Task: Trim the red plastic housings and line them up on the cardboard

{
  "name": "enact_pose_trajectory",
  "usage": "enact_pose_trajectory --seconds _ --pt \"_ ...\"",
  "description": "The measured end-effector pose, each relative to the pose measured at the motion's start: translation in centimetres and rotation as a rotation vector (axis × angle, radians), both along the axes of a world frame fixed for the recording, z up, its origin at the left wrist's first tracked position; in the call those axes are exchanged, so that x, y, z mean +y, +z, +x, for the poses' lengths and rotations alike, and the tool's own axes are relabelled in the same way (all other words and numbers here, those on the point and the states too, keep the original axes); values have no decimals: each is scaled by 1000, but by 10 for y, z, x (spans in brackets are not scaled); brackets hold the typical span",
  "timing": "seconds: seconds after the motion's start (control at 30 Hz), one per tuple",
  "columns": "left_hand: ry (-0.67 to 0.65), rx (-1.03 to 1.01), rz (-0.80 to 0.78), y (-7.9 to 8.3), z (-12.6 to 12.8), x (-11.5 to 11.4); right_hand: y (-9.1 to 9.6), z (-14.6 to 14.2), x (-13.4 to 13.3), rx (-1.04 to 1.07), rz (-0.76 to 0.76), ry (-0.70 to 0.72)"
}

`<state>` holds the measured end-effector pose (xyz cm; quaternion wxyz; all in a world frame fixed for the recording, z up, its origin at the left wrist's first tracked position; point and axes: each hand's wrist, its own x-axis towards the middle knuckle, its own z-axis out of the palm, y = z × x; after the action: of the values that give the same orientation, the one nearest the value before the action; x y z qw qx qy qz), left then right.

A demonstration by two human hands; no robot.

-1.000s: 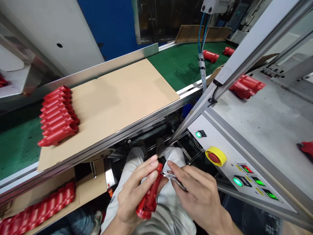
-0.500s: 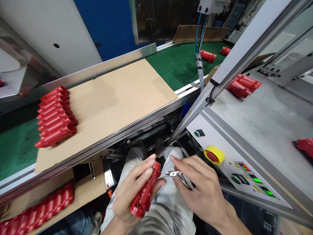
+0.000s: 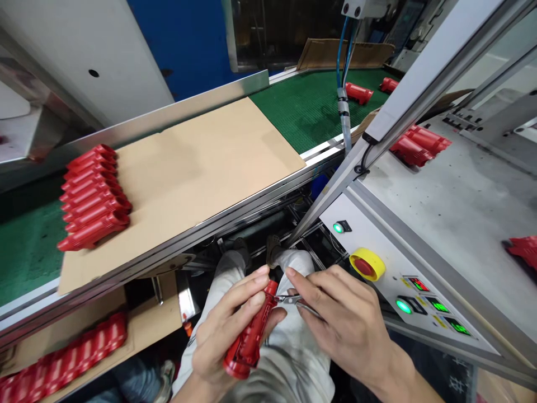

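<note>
My left hand [image 3: 229,330] is wrapped round a red plastic part [image 3: 247,341], holding it tilted over my lap. My right hand [image 3: 342,324] grips small metal cutters [image 3: 296,301], their tips touching the upper end of that part. A row of several matching red parts [image 3: 90,196] lies on a cardboard sheet [image 3: 201,162] on the green conveyor belt [image 3: 310,106] in front of me.
To the right stands a grey machine table [image 3: 453,207] carrying more red parts [image 3: 419,145], with a yellow-and-red stop button [image 3: 367,264] and lit green buttons [image 3: 403,306]. More red parts lie on a lower cardboard shelf [image 3: 62,358] at bottom left. Two red parts [image 3: 358,92] ride the belt further back.
The cutters had drawn a little away from the red part half a second ago; now their tips are back against its upper end. The left hand has kept hold throughout.
</note>
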<state>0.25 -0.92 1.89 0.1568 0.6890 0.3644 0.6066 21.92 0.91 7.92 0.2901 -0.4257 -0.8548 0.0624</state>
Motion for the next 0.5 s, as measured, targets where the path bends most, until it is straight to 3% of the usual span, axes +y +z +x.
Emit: enact_pose_trajectory --seconds 0.37,0.43,0.5 --pt "-32 22 -23 6 -2 0 1 2 3 -44 -2 22" --pt "-53 19 -37 4 -4 0 -3 2 5 112 -105 39" --pt "-68 -7 -64 3 -5 0 -8 3 8 405 -362 36"
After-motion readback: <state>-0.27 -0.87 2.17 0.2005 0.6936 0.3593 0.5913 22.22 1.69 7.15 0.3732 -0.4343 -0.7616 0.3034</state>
